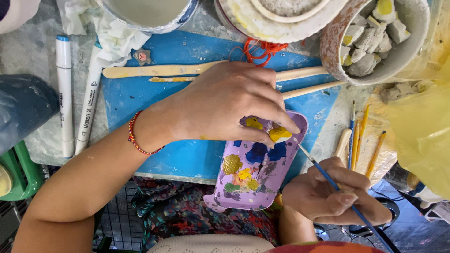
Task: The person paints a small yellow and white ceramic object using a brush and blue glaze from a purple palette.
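My left hand [225, 105] reaches across the blue mat [136, 100] and pinches a small yellow-painted clay piece [280, 134] between fingertips, just above a purple paint palette [262, 164]. The palette holds blobs of blue, yellow, gold and green paint. My right hand [335, 197] sits at the lower right and grips a thin blue-handled paintbrush [328, 177]. The brush tip points up-left and touches or nearly touches the clay piece. A red string bracelet [136, 138] circles my left wrist.
Wooden modelling tools [159, 71] lie on the mat. Two white markers [64, 93] rest at left. A bowl of clay chunks [375, 42] stands top right, with several brushes [358, 136] below it. Yellow plastic [422, 122] fills the right edge. A small painted figure [142, 56] sits near crumpled tissue.
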